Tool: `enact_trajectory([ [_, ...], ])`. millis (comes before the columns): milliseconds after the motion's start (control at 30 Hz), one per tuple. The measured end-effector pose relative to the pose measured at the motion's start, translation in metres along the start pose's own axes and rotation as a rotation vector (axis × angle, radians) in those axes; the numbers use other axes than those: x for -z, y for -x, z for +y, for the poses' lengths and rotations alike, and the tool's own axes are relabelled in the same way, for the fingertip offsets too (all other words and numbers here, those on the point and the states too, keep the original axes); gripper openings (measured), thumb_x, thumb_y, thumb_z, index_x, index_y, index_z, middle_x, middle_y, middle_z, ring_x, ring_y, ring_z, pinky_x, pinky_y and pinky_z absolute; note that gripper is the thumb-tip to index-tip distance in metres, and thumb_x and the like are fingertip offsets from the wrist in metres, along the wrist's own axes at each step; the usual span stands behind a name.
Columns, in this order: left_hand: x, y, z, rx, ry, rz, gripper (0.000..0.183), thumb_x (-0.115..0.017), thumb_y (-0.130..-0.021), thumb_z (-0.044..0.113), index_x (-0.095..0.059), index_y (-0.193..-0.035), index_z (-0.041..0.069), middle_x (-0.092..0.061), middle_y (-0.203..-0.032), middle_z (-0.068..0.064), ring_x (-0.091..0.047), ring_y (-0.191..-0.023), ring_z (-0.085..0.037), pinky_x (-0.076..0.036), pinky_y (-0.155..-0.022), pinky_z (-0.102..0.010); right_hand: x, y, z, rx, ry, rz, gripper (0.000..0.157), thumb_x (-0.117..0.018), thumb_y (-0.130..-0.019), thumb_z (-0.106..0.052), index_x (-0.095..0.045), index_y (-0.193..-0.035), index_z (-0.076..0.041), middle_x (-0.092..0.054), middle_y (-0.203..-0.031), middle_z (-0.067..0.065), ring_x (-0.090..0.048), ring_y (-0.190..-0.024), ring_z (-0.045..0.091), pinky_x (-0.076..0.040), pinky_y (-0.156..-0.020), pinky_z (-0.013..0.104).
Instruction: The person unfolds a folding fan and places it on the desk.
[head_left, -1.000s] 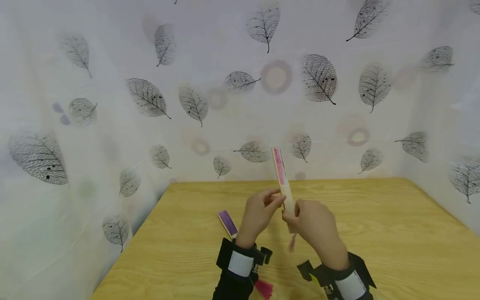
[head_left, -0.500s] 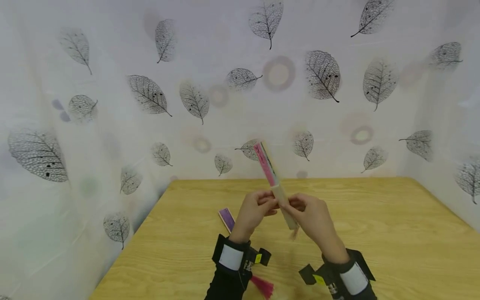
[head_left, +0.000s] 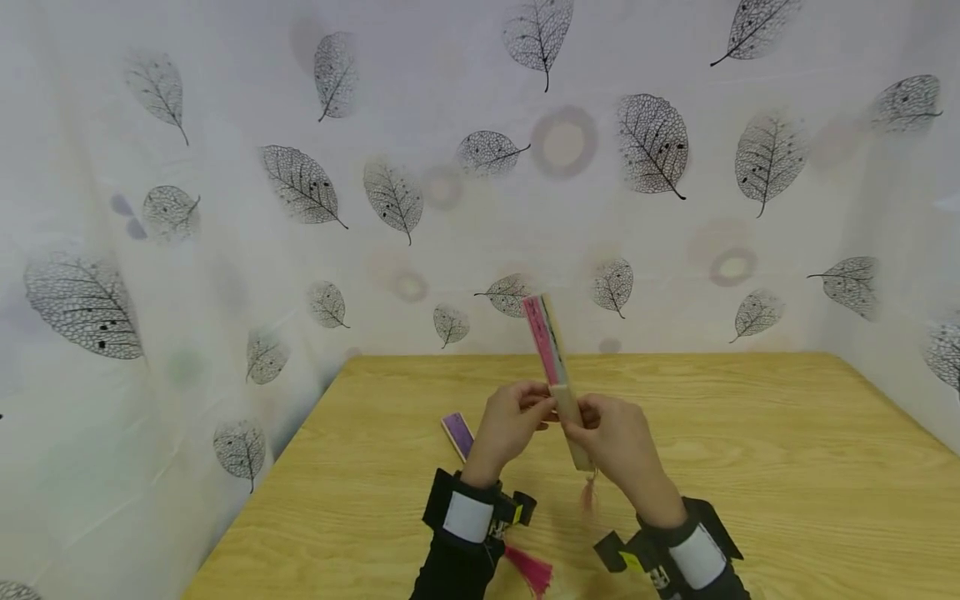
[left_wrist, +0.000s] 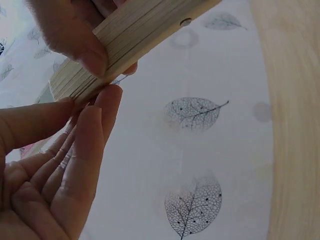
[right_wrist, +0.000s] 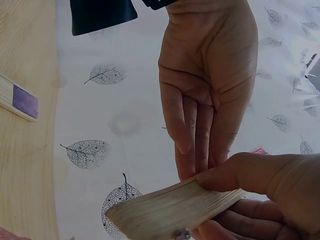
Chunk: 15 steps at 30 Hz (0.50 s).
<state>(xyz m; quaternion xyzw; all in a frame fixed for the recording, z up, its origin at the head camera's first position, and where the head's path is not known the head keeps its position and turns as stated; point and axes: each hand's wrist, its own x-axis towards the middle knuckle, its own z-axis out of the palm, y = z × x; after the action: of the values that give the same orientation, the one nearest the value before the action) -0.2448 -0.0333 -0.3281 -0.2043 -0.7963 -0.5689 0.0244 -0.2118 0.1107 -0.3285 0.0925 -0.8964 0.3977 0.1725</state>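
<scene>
A folded hand fan (head_left: 547, 350) with a pink upper part and pale wooden ribs stands tilted over the table, its top leaning left. My left hand (head_left: 510, 423) pinches its left edge between thumb and fingertips, just below the pink part. Lower down, my right hand (head_left: 621, 433) grips the ribs, thumb in front. A thin pink tassel (head_left: 588, 494) hangs from the fan's lower end. In the left wrist view the wooden ribs (left_wrist: 145, 35) lie stacked close together, with a round rivet (left_wrist: 185, 22) near the edge. The right wrist view shows the right thumb (right_wrist: 235, 172) pressed on the ribs.
Another folded fan, purple (head_left: 457, 435), lies on the wooden table (head_left: 360, 500), partly hidden behind the left arm. A red-pink tassel (head_left: 529, 572) shows beside the left sleeve. A white curtain with leaf prints (head_left: 420, 108) hangs behind the table.
The fan tipped to the left, then came back a little more upright. My right hand turned, and its fingers now show around the ribs. The purple fan stays put.
</scene>
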Motion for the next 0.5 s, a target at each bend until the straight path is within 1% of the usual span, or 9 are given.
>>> enact_trajectory([
  [200, -0.0011, -0.0011, -0.0018, -0.004, -0.026, -0.004, 0.027, -0.053, -0.088, 0.018, -0.059, -0.105, -0.002, -0.066, -0.093, -0.018, -0.062, -0.076, -0.014, -0.056, -0.068, -0.027, 0.0023, 0.0000, -0.0020, -0.031, -0.008, -0.013, 0.019, -0.066, -0.075, -0.011, -0.067, -0.092, 0.000, -0.067, -0.077, 0.008, -0.058, -0.066, 0.012, -0.055, -0.057, 0.032],
  [367, -0.0008, -0.0001, 0.0004, -0.015, -0.017, 0.031, 0.026, -0.055, -0.086, 0.018, -0.060, -0.100, -0.003, -0.066, -0.090, -0.018, -0.062, -0.075, -0.013, -0.056, -0.067, -0.025, 0.0035, 0.0008, -0.0039, -0.014, -0.015, -0.011, 0.022, -0.065, -0.077, -0.012, -0.066, -0.094, 0.001, -0.068, -0.080, 0.010, -0.060, -0.069, 0.014, -0.056, -0.058, 0.032],
  [500, -0.0007, 0.0013, 0.0021, -0.032, -0.004, 0.046, 0.026, -0.055, -0.086, 0.017, -0.060, -0.101, -0.004, -0.066, -0.090, -0.019, -0.062, -0.075, -0.013, -0.055, -0.067, -0.023, 0.0044, 0.0011, -0.0047, -0.015, -0.021, -0.004, 0.023, -0.065, -0.077, -0.013, -0.066, -0.094, 0.002, -0.068, -0.079, 0.010, -0.060, -0.068, 0.013, -0.056, -0.058, 0.032],
])
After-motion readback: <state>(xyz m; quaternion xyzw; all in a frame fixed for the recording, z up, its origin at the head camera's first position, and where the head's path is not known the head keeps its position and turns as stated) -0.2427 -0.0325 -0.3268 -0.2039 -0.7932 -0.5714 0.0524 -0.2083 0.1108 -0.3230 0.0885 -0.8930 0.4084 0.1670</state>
